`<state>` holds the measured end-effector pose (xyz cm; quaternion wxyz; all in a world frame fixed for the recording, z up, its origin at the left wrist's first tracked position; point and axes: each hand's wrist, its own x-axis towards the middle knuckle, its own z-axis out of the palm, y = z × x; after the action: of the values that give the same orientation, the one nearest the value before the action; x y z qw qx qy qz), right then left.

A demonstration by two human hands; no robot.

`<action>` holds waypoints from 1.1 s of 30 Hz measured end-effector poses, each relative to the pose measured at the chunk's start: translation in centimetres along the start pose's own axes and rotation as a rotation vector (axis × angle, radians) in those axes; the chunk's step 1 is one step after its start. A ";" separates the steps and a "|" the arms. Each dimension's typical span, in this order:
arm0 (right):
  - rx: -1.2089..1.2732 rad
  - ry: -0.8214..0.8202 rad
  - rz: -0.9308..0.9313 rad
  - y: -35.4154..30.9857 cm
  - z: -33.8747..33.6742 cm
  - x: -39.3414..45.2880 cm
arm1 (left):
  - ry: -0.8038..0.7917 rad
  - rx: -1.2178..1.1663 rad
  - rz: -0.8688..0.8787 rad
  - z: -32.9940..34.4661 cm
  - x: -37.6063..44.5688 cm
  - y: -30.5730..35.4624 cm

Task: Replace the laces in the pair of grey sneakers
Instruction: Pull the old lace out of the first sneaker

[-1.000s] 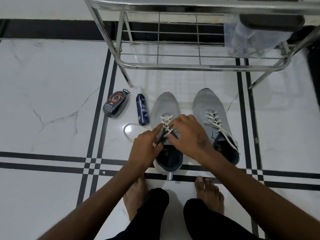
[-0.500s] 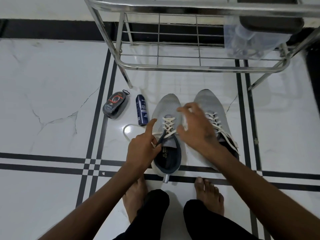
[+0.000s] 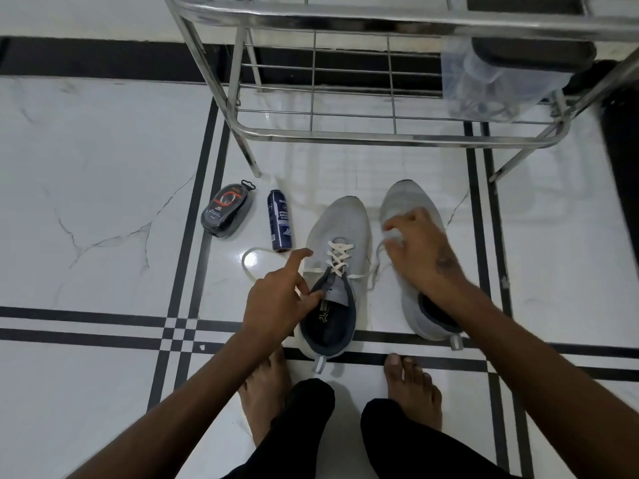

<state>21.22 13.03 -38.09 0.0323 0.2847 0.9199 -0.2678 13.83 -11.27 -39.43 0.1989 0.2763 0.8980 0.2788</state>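
Observation:
Two grey sneakers stand side by side on the white tile floor. The left sneaker [image 3: 340, 223] has a white lace [image 3: 337, 257] crossed through its lower eyelets, and one loose end loops on the floor [image 3: 246, 267] to its left. My left hand [image 3: 273, 305] pinches that shoe's collar beside the tongue, index finger stretched out. My right hand [image 3: 422, 250] hovers over the right sneaker [image 3: 408, 198], fingers curled round the lace's other end, drawn out to the right. It hides the right shoe's laces.
A shoe-polish sponge [image 3: 226, 210] and a dark spray can [image 3: 279, 221] lie left of the shoes. A steel rack [image 3: 345, 133] stands just behind them, with a plastic bag [image 3: 484, 84] on its right. My bare feet [image 3: 262, 392] are near the heels.
My right hand left the left shoe's eyelets and swept right and away, drawing the lace end out over the right sneaker. My left hand stayed on the collar.

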 end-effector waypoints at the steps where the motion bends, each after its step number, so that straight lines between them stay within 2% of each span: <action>1: 0.036 -0.109 -0.027 -0.8 0.7 -0.7 | 0.052 0.056 0.051 -0.1 0.0 0.2; 3: 0.069 -0.332 -0.058 -2.0 2.2 -1.7 | 0.173 0.110 0.164 -0.2 0.7 0.8; 4: 0.072 -0.423 -0.076 -2.3 2.8 -2.0 | 0.182 0.117 0.220 -0.2 1.4 1.1; 6: 0.074 -0.539 -0.090 -2.6 3.8 -2.3 | 0.078 0.154 0.295 0.0 2.9 2.1; 8: 0.087 -0.542 -0.082 -2.4 4.5 -2.6 | -0.055 0.299 0.281 0.5 4.3 2.8; 10: 0.109 -0.499 -0.075 -2.1 4.9 -2.6 | -0.123 0.501 0.283 0.9 5.2 3.2; 12: 0.118 -0.497 -0.068 -1.9 5.1 -2.6 | -0.169 0.602 0.331 1.3 5.5 3.6; 14: 0.122 -0.503 -0.074 -1.8 5.2 -2.6 | -0.179 0.644 0.378 1.7 5.5 3.8; 16: 0.124 -0.494 -0.079 -1.6 5.2 -2.6 | -0.152 0.556 0.375 1.7 5.4 3.5; 18: 0.131 -0.488 -0.074 -1.2 4.9 -2.5 | -0.079 0.235 0.212 1.3 5.0 2.4; 21: 0.148 -0.504 -0.062 -0.9 4.6 -2.6 | -0.011 -0.464 -0.352 0.9 4.2 0.8; 22: 0.139 -0.512 -0.065 -0.8 4.6 -2.6 | 0.016 -0.583 -0.499 1.0 3.9 0.8; 23: 0.121 -0.522 -0.066 -0.9 4.7 -2.7 | 0.058 -0.596 -0.556 1.1 3.8 0.9; 24: 0.104 -0.531 -0.065 -1.0 4.7 -2.7 | 0.114 -0.524 -0.512 1.1 3.8 0.9; 25: 0.093 -0.535 -0.062 -1.2 4.8 -2.8 | 0.164 -0.387 -0.371 1.0 3.8 1.1; 26: 0.089 -0.533 -0.062 -1.2 4.9 -2.7 | 0.190 -0.217 -0.152 0.9 3.9 1.2; 28: 0.091 -0.526 -0.070 -1.2 4.8 -2.8 | 0.097 0.091 0.282 0.5 4.5 1.6; 29: 0.094 -0.523 -0.075 -1.1 4.8 -2.8 | -0.004 0.233 0.402 0.4 4.7 2.1; 31: 0.096 -0.520 -0.079 -1.2 4.8 -2.8 | -0.142 0.441 0.407 0.5 4.8 3.0; 33: 0.094 -0.516 -0.077 -1.2 4.7 -2.7 | -0.125 0.519 0.331 0.3 5.3 3.6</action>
<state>22.38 8.44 -40.92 0.2425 0.1730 0.8779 -0.3749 11.25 -5.44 -38.51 0.1282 0.4771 0.8680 0.0513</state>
